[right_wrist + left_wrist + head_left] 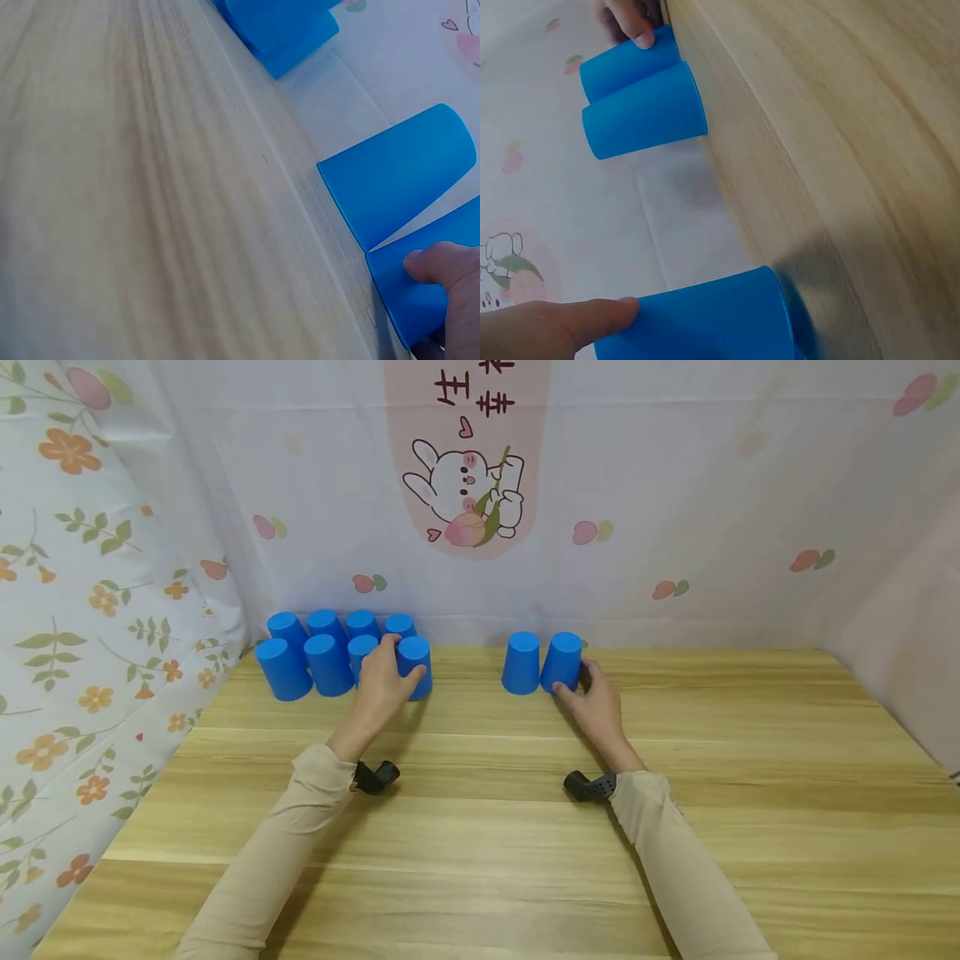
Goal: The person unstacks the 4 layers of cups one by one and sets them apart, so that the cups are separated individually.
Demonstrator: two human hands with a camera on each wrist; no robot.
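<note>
The blue cups are standing upside down on the wooden table point(525, 827), close to the flowery cloth wall point(675, 485) at the back. They look like thin plastic, so they are probably very light, a bit bendy, and smooth enough to slip. A soft squeeze around the sides, thumb on one side and fingers on the other, looks like the best way to hold one; a hard squeeze could dent it, and a bump could knock over the cups next to it. The left hand point(384, 685) is curling around the front cup point(415, 664) at the right end of the big bunch of cups point(315, 652), which is sitting near the left end of the cloth wall. In the left wrist view the thumb point(562, 324) is pressing flat on that cup's side. The right hand point(596, 702) is holding the right cup point(562, 662) of a pair near the middle of the cloth wall, with the thumb point(435, 264) lying on its side. The other cup of the pair point(521, 662) is touching it, on the side nearer the bunch. Both hands are half closed, each one wrapping around its own cup, and both cups are sitting on the table.
</note>
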